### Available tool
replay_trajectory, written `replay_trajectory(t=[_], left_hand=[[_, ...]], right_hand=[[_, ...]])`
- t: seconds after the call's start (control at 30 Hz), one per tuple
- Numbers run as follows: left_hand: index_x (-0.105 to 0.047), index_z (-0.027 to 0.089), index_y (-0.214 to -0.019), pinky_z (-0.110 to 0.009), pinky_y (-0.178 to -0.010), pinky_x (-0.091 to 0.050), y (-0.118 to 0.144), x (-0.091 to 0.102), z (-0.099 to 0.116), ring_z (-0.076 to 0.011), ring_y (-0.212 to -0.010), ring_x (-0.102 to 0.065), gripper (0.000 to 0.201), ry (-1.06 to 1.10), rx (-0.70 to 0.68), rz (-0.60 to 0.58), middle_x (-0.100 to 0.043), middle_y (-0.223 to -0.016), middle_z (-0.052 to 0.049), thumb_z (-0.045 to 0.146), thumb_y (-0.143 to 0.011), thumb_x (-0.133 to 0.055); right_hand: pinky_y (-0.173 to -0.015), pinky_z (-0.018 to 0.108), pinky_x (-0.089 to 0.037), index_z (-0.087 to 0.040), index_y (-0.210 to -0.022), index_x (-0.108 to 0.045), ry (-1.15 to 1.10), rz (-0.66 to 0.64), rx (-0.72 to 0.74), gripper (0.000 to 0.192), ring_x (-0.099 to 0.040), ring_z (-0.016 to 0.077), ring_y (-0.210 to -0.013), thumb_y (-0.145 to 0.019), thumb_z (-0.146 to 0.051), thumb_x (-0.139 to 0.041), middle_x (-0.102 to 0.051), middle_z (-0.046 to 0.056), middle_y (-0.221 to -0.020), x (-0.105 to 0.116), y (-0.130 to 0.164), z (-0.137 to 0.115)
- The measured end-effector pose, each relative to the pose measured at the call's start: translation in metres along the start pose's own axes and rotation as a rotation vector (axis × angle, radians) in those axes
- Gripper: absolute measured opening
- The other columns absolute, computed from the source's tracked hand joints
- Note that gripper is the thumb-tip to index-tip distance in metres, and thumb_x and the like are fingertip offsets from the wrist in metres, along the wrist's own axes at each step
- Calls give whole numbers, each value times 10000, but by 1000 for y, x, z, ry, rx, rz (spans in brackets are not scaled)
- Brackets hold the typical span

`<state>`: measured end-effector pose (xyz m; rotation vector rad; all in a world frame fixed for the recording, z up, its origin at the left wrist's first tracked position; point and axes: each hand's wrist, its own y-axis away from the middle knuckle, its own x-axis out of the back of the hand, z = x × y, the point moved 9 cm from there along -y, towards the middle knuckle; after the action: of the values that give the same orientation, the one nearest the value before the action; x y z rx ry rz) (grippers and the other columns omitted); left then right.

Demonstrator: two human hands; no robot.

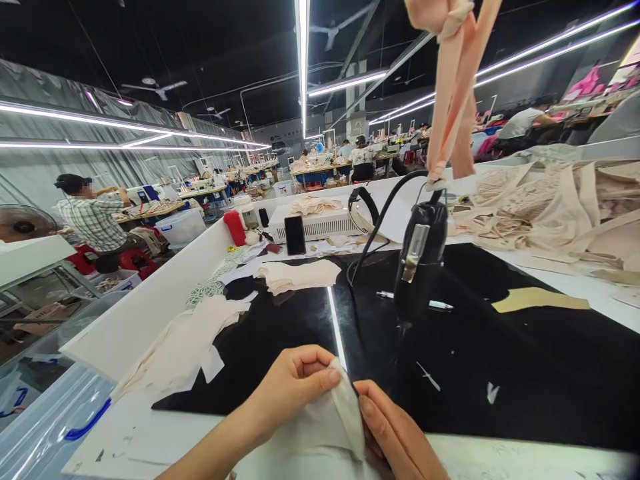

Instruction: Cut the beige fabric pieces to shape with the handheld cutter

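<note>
Tabletop [475, 360] beyond left hand [297, 383], right hand [393, 427]: being lit by ceiling tubes [303, 60]. White cloth [307, 437]: being pinched by both, fingers curled.

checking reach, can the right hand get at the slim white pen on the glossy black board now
Probably yes: the slim white pen shows its right end clear of the hanging black handheld tool, though white fabric occupies the right hand.

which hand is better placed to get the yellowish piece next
Likely right: the right hand is nearer the yellowish piece, while the left hand would have to cross over. Both hold white cloth.
</note>
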<state>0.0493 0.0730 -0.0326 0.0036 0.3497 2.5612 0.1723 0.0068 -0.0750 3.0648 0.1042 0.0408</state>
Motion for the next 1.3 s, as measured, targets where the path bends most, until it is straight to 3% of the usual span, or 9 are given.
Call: replay_trajectory(t=[0.3,0.73,0.87,1.3], left_hand=[[-764,140,-896,-243,-700,-454,1,0,-2,-123,-704,-610,560,-16,1,-3,-721,-803,-29,627,-703,-963],[-762,142,-885,-261,-720,-465,0,0,0,-141,-723,-624,581,-78,-23,5,-726,-813,-38,661,-700,-947],[-760,137,-894,-256,-717,-463,1,0,1,-138,-726,-615,578,-103,-37,0,-726,-817,-41,664,-728,-927],[-746,144,-880,-262,-726,-431,3,-1,2,-143,-744,-577,535,-126,-42,-9,-678,-808,-22,644,-763,-898]], right_hand=[[-541,264,-302,-246,-896,-592,-39,-33,0,642,-364,144,-635,-954,-867,-440,-382,-53,-688,-3,-2,5],[-579,257,-418,-253,-934,-626,50,49,26,607,-486,171,-701,-983,-822,-419,-524,-11,-776,3,-1,7],[-576,270,-392,-255,-990,-638,113,41,20,608,-476,171,-667,-1005,-804,-377,-565,-7,-788,3,-1,7],[-730,280,-474,-256,-955,-642,181,58,176,523,-576,182,-718,-1076,-679,-359,-629,-12,-804,2,-1,-12]])
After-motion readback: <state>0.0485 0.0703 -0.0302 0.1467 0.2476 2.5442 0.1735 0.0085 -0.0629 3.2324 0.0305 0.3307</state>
